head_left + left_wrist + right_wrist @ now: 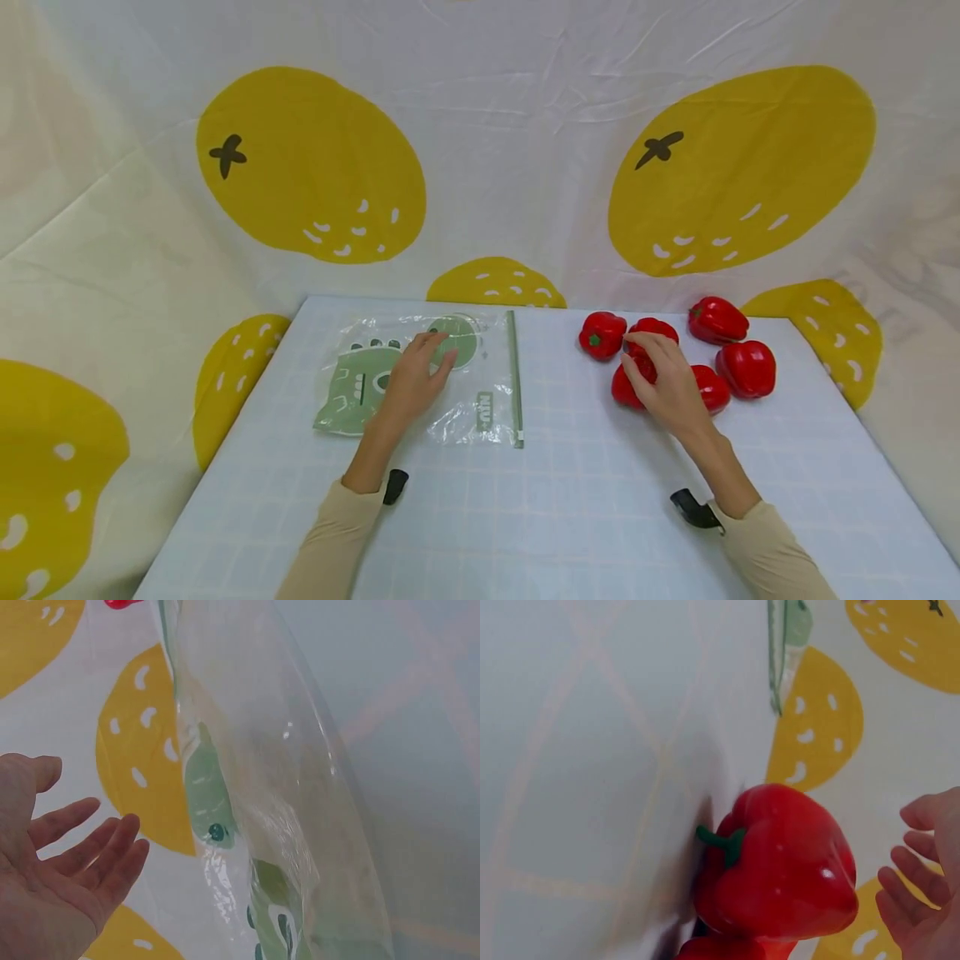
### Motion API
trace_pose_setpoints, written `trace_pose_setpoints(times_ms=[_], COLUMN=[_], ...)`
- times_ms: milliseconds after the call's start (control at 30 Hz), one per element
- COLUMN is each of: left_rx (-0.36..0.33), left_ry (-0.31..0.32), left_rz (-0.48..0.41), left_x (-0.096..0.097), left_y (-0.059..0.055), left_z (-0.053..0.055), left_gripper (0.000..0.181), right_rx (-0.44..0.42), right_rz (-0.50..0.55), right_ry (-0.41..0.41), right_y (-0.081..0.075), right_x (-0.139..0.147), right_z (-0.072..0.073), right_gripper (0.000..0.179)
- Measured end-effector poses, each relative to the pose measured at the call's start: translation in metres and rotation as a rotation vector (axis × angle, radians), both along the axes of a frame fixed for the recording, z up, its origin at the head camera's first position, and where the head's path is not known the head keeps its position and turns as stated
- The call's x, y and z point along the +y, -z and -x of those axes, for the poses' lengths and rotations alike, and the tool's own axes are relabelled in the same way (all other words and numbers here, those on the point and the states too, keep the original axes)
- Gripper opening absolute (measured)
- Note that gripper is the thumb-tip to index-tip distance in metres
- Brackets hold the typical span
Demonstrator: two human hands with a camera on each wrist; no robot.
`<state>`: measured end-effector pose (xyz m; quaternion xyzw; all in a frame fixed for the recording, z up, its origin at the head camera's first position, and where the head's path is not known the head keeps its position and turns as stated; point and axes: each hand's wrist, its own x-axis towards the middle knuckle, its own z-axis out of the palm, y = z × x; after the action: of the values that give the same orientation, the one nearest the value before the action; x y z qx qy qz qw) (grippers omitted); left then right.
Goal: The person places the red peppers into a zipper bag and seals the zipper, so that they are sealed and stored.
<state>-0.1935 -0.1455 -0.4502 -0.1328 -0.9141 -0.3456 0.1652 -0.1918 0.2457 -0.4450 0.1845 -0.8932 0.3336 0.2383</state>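
Note:
A clear zip bag [491, 367] with a green cartoon print lies flat on the left half of the table, its green zip strip on the right side. Over the bag hovers my left hand [408, 385], fingers loosely bent and holding nothing. Several glossy red bell peppers are grouped on the right. My right hand [667, 392] hangs above the near ones, partly hiding them, with relaxed fingers. In the right wrist view, one bell pepper [787, 862] with a green stem shows apart from the right hand [926, 874].
The table [480, 525] has a pale blue checked cover. Behind it hangs a white cloth [517, 167] printed with big yellow fruits. At the far right of the pepper group lie two more bell peppers, one at the back [717, 320] and one nearer [746, 368].

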Motion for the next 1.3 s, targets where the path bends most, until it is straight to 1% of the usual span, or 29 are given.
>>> trace_pose_setpoints(times_ms=[133,333,567,633,833,1067,1300], left_rx=[0.006,-0.01,-0.02,-0.036,-0.116,-0.121,-0.174], left_ry=[0.015,0.009,0.038,0.034,0.017,0.06,0.061], left_rz=[-0.005,-0.014,-0.002,-0.001,0.006,-0.014,-0.006], left_x=[0.01,0.023,0.038,0.042,0.053,0.065,0.077], left_y=[0.0,0.0,0.005,0.007,0.01,0.014,0.019], left_z=[0.002,0.004,0.009,0.01,0.013,0.017,0.021], left_gripper=[0.042,0.041,0.039,0.039,0.039,0.035,0.034], right_rx=[-0.003,-0.004,-0.019,-0.02,-0.05,-0.097,-0.142], right_rz=[-0.009,-0.023,-0.034,-0.029,-0.018,-0.035,-0.053], right_ry=[-0.018,-0.05,-0.078,-0.091,-0.115,-0.116,-0.132], right_y=[-0.001,-0.002,0.0,0.001,0.002,0.006,0.011], right_x=[-0.008,-0.02,-0.036,-0.041,-0.054,-0.065,-0.075], right_z=[0.002,0.006,0.011,0.012,0.014,0.016,0.019], right_gripper=[0.055,0.057,0.058,0.058,0.056,0.053,0.055])
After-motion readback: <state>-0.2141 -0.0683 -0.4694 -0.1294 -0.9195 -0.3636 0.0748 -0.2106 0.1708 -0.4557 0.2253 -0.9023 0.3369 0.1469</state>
